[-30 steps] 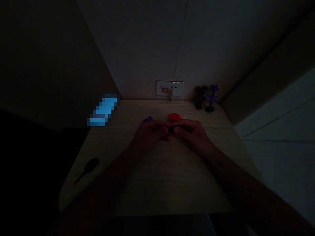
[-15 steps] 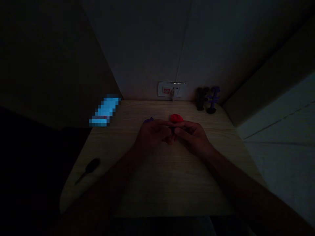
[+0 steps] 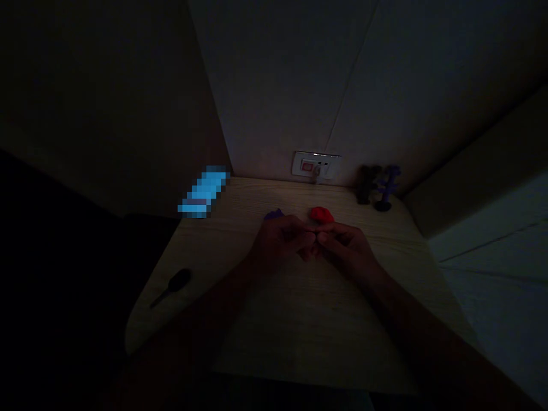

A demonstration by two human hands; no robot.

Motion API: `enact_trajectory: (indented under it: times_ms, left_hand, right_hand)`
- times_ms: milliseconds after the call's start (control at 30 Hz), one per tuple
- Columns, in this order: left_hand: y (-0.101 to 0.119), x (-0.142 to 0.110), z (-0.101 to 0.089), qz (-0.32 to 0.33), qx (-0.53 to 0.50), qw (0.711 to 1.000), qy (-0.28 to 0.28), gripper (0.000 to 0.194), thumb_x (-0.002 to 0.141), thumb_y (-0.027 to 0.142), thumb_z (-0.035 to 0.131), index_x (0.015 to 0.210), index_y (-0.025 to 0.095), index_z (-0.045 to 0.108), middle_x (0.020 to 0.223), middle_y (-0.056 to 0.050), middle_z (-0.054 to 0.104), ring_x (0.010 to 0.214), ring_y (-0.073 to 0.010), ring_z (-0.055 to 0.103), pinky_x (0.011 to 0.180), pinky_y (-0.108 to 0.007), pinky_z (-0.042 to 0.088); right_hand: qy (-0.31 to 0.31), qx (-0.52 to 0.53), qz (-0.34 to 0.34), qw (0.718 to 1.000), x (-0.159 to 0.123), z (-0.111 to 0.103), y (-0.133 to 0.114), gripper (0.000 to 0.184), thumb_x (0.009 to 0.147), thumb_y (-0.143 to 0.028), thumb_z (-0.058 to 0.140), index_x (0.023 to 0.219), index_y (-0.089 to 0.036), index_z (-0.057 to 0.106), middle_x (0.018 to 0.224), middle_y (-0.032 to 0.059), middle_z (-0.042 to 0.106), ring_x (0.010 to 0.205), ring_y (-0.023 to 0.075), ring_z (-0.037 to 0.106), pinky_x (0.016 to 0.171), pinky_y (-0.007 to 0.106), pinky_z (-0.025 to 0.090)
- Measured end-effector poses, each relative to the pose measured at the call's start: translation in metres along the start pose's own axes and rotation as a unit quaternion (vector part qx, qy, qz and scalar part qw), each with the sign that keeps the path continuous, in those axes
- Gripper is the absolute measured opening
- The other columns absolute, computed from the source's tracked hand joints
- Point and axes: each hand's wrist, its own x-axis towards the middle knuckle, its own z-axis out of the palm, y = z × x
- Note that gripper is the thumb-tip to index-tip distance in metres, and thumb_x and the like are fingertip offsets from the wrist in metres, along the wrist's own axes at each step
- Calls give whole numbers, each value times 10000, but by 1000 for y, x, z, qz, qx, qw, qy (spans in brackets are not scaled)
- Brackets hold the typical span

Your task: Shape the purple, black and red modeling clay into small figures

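My left hand [image 3: 280, 242] and my right hand [image 3: 346, 248] meet above the middle of the wooden table. Both are closed, thumbs and forefingers pinched tip to tip. Whatever lies between the fingertips is too small and dark to make out. Just behind my right fingers is a bright red lump [image 3: 322, 214], soft-looking and partly covered by them. A purple lump [image 3: 273, 214] shows past the knuckles of my left hand, its lower part hidden.
On the wooden table [image 3: 274, 331], a dark paddle-shaped thing with a thin handle [image 3: 178, 279] lies left. A glowing blurred screen [image 3: 203, 193] is at the back left. Two small figures, one dark [image 3: 366, 184], one purple [image 3: 389, 184], stand back right. A wall socket [image 3: 317, 165] holds a plug.
The whole view has shifted, so the table and its things appear farther right. My hands stay pinched together, and the dark gap between their fingertips looks smaller.
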Motion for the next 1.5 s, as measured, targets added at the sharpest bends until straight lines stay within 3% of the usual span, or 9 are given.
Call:
enact_trajectory:
  times_ms: [267,367,500,567,700,800,1067,1267,1500]
  left_hand:
    - [-6,-3,-2,19,41,999,13,281,846,439,776,798,179,684,587,16,655,453,-121,594,435,-234,490]
    - [-3,-6,-6,48,98,990,89,279,941,438,643,826,192,705,531,58,527,413,-103,482,403,-226,369]
    - [6,-7,-20,160,232,929,241,302,1000,371,543,817,201,714,655,12,613,630,-156,604,571,-263,453]
    - [8,-4,-29,177,305,892,284,297,1010,348,514,838,202,708,753,-6,673,731,-176,641,663,-277,485]
    - [2,8,-43,155,390,856,302,146,932,279,587,971,190,696,932,-41,707,862,-214,643,836,-336,514]
    - [-6,14,-46,131,424,849,288,234,865,256,652,1081,174,687,1092,-107,703,1019,-278,642,968,-428,509]
    - [-14,10,-41,74,469,857,200,380,755,244,793,1122,163,734,1175,-162,720,1155,-398,626,1109,-612,429]
    - [-11,13,-38,74,392,893,209,405,800,186,749,1203,187,707,1246,-112,719,1173,-293,669,1094,-467,507]
    - [-8,18,-37,57,280,931,229,400,834,401,742,1143,149,707,1088,-106,782,970,-263,741,849,-364,600]
  right_hand:
    - [1,-84,-4,996,-3,3,-6,285,848,-473,852,923,-203,803,714,29,781,593,160,699,587,285,580]
    - [31,-180,-37,982,-5,4,-5,239,865,-432,828,952,-211,798,786,47,803,657,185,726,619,304,591]
    - [26,-293,-114,949,-5,3,-3,148,888,-347,791,972,-227,775,942,71,817,810,229,752,744,363,609]
    - [-4,-335,-150,930,-4,3,0,106,902,-308,759,977,-233,763,945,72,802,843,238,742,780,384,602]
    - [-39,-386,-189,902,-2,1,8,153,879,-240,732,1031,-220,735,970,93,770,885,254,727,811,412,597]
    - [-29,-399,-190,897,-1,0,14,256,851,-235,754,1104,-217,724,1047,122,761,958,287,728,851,450,598]
    - [-6,-385,-207,899,-1,3,12,254,846,-270,791,1088,-214,738,1060,121,786,991,293,741,897,450,597]
    - [67,-358,-207,908,0,2,10,174,906,-291,733,1059,-208,731,1049,109,793,959,265,744,889,411,596]
    - [146,-317,-196,917,-2,4,0,257,1020,-334,612,1200,-186,722,1013,104,782,857,223,715,822,371,591]
